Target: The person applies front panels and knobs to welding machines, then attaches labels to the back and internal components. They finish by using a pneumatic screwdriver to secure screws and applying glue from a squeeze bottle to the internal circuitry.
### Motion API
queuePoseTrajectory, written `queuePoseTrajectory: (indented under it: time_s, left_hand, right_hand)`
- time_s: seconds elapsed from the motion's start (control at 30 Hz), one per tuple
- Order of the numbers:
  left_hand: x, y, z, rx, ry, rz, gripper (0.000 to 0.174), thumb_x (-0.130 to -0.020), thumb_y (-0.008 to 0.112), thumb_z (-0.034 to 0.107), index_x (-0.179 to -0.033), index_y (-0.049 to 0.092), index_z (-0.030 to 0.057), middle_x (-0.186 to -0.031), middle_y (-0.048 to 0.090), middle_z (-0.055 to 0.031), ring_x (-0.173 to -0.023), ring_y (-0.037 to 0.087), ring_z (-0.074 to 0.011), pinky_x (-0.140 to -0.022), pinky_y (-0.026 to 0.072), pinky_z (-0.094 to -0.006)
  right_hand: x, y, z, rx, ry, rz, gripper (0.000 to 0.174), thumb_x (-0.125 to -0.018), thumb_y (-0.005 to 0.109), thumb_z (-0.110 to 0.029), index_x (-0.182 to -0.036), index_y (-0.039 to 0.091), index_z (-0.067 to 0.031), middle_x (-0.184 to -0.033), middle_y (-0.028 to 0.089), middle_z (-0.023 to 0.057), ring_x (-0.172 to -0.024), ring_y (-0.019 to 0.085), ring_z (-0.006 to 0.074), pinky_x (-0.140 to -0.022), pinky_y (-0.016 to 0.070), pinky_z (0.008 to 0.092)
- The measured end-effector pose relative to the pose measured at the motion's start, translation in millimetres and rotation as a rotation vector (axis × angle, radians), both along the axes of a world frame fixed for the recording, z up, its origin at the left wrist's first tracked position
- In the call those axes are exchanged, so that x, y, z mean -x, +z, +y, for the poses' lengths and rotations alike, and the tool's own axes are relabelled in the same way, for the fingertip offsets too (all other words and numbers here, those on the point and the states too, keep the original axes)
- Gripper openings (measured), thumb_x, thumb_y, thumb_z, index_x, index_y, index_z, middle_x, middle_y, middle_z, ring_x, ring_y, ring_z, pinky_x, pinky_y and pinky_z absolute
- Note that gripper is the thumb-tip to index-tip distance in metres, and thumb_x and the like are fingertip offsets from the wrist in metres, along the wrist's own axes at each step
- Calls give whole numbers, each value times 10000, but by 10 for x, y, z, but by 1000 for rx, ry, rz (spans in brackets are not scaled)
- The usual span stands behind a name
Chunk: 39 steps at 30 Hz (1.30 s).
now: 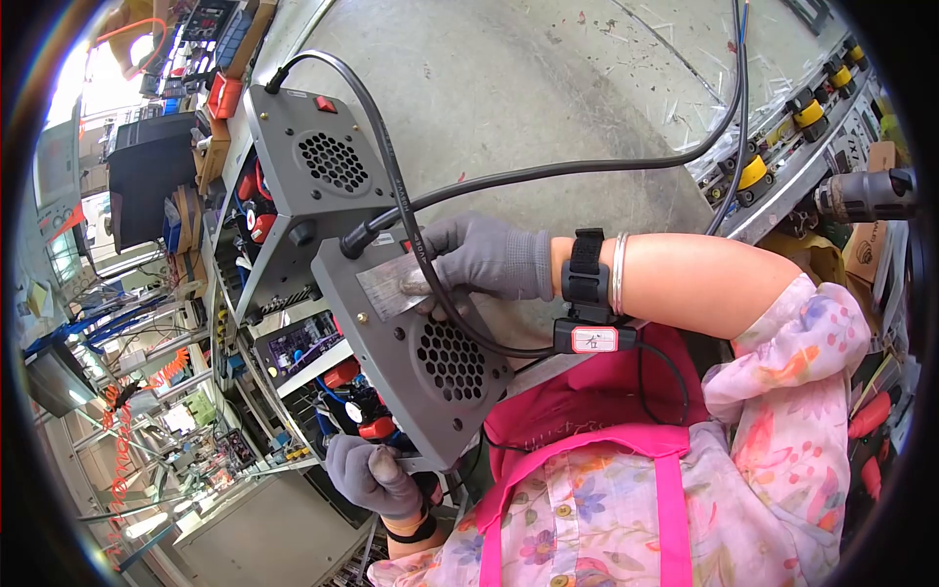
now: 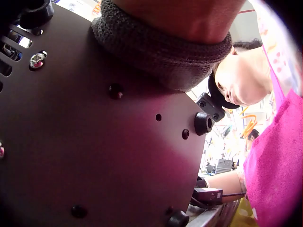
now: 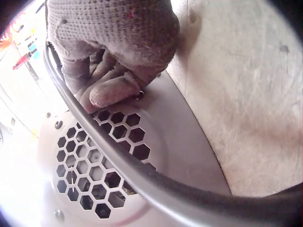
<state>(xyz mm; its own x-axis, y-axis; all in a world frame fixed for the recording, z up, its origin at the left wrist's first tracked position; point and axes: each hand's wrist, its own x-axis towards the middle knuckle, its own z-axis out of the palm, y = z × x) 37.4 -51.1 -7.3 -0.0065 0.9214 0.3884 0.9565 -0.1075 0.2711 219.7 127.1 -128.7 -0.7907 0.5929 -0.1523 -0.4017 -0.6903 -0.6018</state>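
In the head view, a grey metal device with a honeycomb vent stands tilted on the bench, a black cable plugged into its far end. The gloved right hand pinches a silver rectangular plate against that panel, its fingers bent and the cable crossing in front. Bent fingers of the right hand rest above the vent in the right wrist view; the plate is hidden there. At the device's near lower end, the gloved left hand grips the edge. The left wrist view shows the dark underside with round feet; the left fingers are hidden.
A second grey device with a red switch stands beyond the first. Black cable runs across the bench to the right. Yellow-and-black parts line the right edge, near a dark cylindrical tool. Pink apron cloth lies below the bench edge.
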Motion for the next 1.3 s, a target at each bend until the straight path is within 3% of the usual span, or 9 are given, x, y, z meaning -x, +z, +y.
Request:
queuePoseTrajectory:
  time_s: [0.67,0.77,0.87,0.93,0.97,1.0,1.1,1.17,1.3]
  left_hand:
    - [-8,30,9,19,-6,3,470,-923,521,407,-605,446,69,-570,401,-58,-537,406,-227,-550,312,-355]
    - [-7,295,59,289,-33,31,405,-890,588,374,-642,527,60,-619,473,-62,-567,455,-232,-572,348,-361]
    - [-34,676,293,396,-250,280,334,-832,676,373,-808,609,47,-690,545,-64,-611,506,-234,-597,381,-360]
    - [-138,880,497,398,-311,340,459,-784,721,406,-1038,606,41,-728,580,-63,-640,533,-235,-610,397,-358]
    - [-122,933,594,418,-376,308,606,-772,699,464,-1175,548,37,-735,578,-56,-638,529,-237,-605,395,-362]
    - [-135,952,765,409,-498,341,637,-770,694,463,-1238,536,62,-762,578,-47,-639,527,-235,-602,393,-359]
    - [-264,916,1153,417,-682,555,611,-770,657,491,-1264,559,145,-751,520,-26,-653,504,-224,-592,384,-356]
    - [-446,932,1287,481,-741,701,601,-776,621,526,-1269,574,186,-731,481,-21,-656,489,-219,-583,376,-357]
    - [-648,892,1387,605,-756,915,743,-760,494,701,-1220,603,128,-712,455,-36,-668,456,-232,-608,351,-374]
  right_hand:
    - [23,-7,-5,-38,-6,-6,261,-834,720,-220,-983,652,-16,-812,681,87,-718,671,152,-562,513,233]
    - [7,16,-7,-43,-3,-14,266,-836,720,-220,-990,655,-13,-819,679,84,-732,667,148,-584,519,240]
    - [-8,26,-13,-36,-11,-8,266,-838,717,-219,-995,657,-13,-826,678,81,-740,661,142,-601,521,245]
    - [1,17,-26,-38,-13,-8,263,-839,715,-218,-995,658,-14,-827,678,78,-742,659,139,-607,522,247]
    - [-2,8,-21,-48,-12,-13,261,-840,714,-217,-995,658,-15,-826,678,77,-743,658,139,-609,522,248]
    - [4,3,-18,-57,-13,-17,259,-840,713,-215,-995,658,-15,-825,677,76,-743,657,138,-612,523,249]
    - [53,-11,-41,-26,-59,14,203,-823,727,-244,-849,642,-61,-760,679,60,-670,660,122,-538,502,224]
    - [5,28,-38,-30,-50,16,203,-820,731,-245,-837,642,-64,-751,676,56,-667,658,121,-536,501,222]
    - [33,3,-55,-2,-78,49,206,-811,740,-246,-813,638,-68,-730,668,49,-651,649,116,-527,498,221]
